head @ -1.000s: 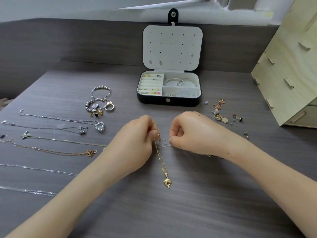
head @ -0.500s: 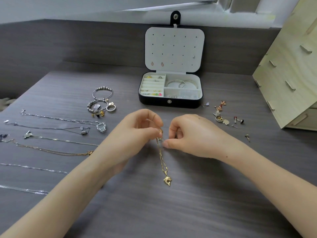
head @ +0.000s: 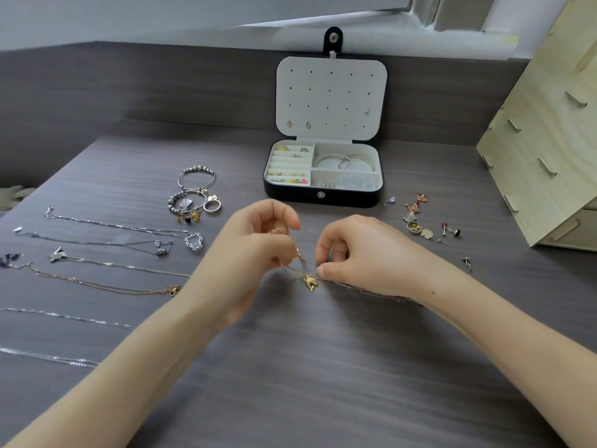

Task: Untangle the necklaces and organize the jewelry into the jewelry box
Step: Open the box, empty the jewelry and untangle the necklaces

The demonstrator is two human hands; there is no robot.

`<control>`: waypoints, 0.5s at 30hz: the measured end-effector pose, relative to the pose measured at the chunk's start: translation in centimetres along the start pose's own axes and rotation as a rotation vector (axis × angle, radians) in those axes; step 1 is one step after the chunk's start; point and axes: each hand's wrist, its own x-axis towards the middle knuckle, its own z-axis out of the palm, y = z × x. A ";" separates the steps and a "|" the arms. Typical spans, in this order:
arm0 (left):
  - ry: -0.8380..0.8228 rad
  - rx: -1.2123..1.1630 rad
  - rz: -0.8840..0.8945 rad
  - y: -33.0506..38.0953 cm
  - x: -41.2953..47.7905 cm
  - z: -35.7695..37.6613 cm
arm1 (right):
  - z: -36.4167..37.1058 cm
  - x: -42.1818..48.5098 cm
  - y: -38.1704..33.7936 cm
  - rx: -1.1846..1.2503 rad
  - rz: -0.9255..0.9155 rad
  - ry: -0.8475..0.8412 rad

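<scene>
My left hand (head: 248, 257) and my right hand (head: 361, 253) meet at the table's middle, both pinching a tangled gold necklace (head: 298, 257). Its gold pendant (head: 310, 282) hangs just below my fingertips. A thin chain (head: 371, 291) trails right under my right wrist. The black jewelry box (head: 323, 197) stands open behind my hands, with rings, bangles and earrings in its white compartments. Several untangled necklaces (head: 113, 226) lie stretched out in rows at the left.
Beaded bracelets and rings (head: 195, 198) lie left of the box. Loose earrings and studs (head: 429, 221) are scattered at the right. A pale wooden drawer unit (head: 549, 140) stands at the far right. A dark wall panel runs behind the table.
The gold pendant has risen from well below my hands to just under my fingertips. My left hand has lifted slightly and my fingers have closed in on the knot.
</scene>
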 end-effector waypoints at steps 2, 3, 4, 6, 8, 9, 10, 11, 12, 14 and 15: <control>0.083 0.157 0.103 -0.4 0.1 0.1 | 0.0 0.0 -0.1 -0.006 0.001 0.000; 0.112 0.218 0.139 -0.6 0.2 0.1 | 0.0 0.0 -0.2 -0.010 0.005 0.001; 0.128 0.259 0.158 -0.7 0.2 0.1 | 0.1 0.0 -0.2 -0.015 0.011 0.004; 0.141 0.297 0.173 -0.9 0.2 0.0 | 0.1 0.0 -0.3 -0.024 0.029 0.009; 0.153 0.312 0.187 -0.9 0.2 -0.2 | 0.1 -0.1 -0.4 -0.030 0.051 0.009; 0.157 0.318 0.187 -0.9 0.3 -0.3 | 0.2 -0.1 -0.5 -0.033 0.061 0.009; 0.163 0.329 0.181 -0.9 0.3 -0.4 | 0.2 -0.1 -0.6 -0.037 0.069 0.011; 0.170 0.349 0.176 -0.9 0.4 -0.6 | 0.2 -0.2 -0.7 -0.042 0.076 0.016; 0.181 0.390 0.179 -1.0 0.4 -0.7 | 0.2 -0.2 -0.7 -0.048 0.082 0.024; 0.224 0.509 0.219 -1.2 0.4 -0.9 | 0.4 -0.2 -0.7 -0.057 0.089 0.046; 0.252 0.556 0.244 -1.3 0.4 -0.9 | 0.4 -0.1 -0.7 -0.059 0.089 0.055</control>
